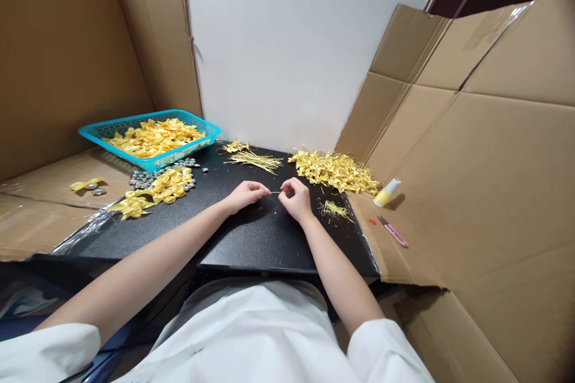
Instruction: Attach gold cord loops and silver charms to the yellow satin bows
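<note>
Thin gold-coloured strand of shiny material, held nearly straight above the flat black bench. The fingers of the left hand and of the right hand are pinched closed on it, leaving a short span exposed between them. The strand is probably very light, pliant and easily kinked; its slimness favours a fingertip hold at each side. Beyond lies a loose bundle of straight yellow-gold strands.

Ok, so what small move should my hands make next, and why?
Perhaps bend the thin strand into a loop: your left hand and right hand pinch it from either side, and the stretch between them runs nearly straight, with no loop visible.
</note>
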Available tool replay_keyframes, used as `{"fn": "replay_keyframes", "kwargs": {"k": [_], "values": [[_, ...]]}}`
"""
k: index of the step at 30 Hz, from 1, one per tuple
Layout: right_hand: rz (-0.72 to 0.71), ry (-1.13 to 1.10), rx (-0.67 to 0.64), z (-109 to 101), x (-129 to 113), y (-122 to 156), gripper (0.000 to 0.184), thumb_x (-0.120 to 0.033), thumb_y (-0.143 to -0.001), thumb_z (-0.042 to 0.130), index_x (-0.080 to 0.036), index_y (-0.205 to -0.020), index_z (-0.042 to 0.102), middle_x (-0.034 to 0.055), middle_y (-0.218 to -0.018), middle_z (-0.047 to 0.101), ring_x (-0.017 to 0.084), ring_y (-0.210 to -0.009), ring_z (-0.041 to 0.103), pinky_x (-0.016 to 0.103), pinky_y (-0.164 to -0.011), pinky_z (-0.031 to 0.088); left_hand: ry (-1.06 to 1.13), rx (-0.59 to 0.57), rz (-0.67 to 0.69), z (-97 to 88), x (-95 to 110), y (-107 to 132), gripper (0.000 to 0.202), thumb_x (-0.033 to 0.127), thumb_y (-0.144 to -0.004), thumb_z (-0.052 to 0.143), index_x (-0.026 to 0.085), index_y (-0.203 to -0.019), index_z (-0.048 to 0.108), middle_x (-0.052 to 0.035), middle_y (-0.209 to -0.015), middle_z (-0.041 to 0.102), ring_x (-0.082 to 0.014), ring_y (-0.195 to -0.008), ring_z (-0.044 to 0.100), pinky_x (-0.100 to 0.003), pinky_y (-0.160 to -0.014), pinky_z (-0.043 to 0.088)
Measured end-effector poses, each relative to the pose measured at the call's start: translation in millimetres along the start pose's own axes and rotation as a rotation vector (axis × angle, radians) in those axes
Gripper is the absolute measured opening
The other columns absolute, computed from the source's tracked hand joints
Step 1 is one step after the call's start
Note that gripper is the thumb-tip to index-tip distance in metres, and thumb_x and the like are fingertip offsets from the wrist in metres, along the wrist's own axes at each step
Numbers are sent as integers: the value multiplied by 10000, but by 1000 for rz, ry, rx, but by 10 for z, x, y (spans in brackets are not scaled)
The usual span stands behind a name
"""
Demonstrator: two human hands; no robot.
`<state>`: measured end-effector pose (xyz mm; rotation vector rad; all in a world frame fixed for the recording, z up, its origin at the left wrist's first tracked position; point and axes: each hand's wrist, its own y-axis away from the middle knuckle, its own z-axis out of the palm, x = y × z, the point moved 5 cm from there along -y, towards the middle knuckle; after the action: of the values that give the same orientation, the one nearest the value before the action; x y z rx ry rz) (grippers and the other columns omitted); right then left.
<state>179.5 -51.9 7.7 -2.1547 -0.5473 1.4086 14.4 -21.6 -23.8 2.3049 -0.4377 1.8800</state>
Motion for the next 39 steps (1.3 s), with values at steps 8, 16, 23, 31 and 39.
{"fn": "replay_keyframes", "kwargs": {"k": [8, 16, 23, 31, 39], "values": [[255, -246, -43, 42, 284, -60, 130, -270, -608, 633, -212, -660, 529, -36, -618, 575, 128, -545, 550, 273, -568, 483, -16, 39, 80, -53, 59, -6, 267, 397, -671, 648, 146, -754, 686, -23, -675, 652, -134, -591, 544, -243, -556, 425], [393, -416, -115, 114, 337, -31, 270, -355, -549, 743, -205, -653, 544, -46, -593, 599, 121, -529, 574, 282, -591, 515, -53, 2, 218, 6, 169, 70, 421, 440, -654, 727, 158, -961, 665, -94, -1057, 698, -242, -974, 636, -376, -875, 503], [451, -482, -159, 146, 319, 6, 281, -328, -521, 764, -199, -659, 556, -50, -599, 605, 111, -529, 565, 273, -597, 503, -119, -96, 230, 179, 126, 110, 359, 469, -704, 701, 147, -850, 636, -48, -807, 693, -172, -722, 637, -303, -714, 511], [475, -501, -175, 186, 329, 21, 323, -329, -492, 803, -193, -650, 557, -52, -599, 607, 100, -524, 556, 268, -594, 502, -228, -75, 261, 181, 128, 123, 300, 446, -744, 654, 148, -737, 626, 36, -565, 516, -100, -518, 422, -216, -507, 317], [489, -475, -126, 122, 400, -22, 300, -446, -606, 714, -192, -701, 586, -13, -638, 640, 95, -520, 564, 260, -580, 505, -239, -40, 246, 157, 140, 113, 307, 454, -738, 628, 148, -739, 642, 37, -559, 482, -99, -517, 372, -216, -498, 280]]}}
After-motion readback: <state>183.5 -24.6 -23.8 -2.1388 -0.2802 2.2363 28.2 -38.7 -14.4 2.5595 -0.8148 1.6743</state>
